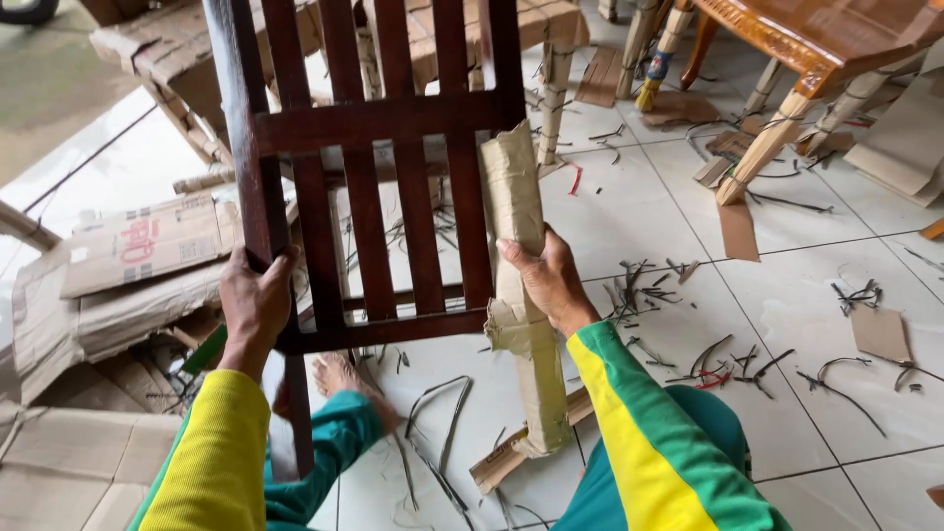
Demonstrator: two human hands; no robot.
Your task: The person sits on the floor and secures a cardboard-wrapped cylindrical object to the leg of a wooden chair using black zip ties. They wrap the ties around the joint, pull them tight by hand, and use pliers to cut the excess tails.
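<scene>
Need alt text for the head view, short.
Two hands grip a dark brown slatted wooden frame: left hand on its bare rail, right hand on its brown cardboard-wrapped rail. Cut black straps litter the white tiled floor.

Flattened brown cardboard box [138, 241] with red printed lettering seen at left, lying on a heap of crushed cardboard [108, 315]. Brown cardboard wrapping [516, 285] is fitted round the dark slatted frame's right post, creased and torn at its lower end. More cardboard-wrapped furniture legs [556, 88] stand at top centre. Small cardboard scraps [878, 332] lie scattered on the white tiles.
</scene>
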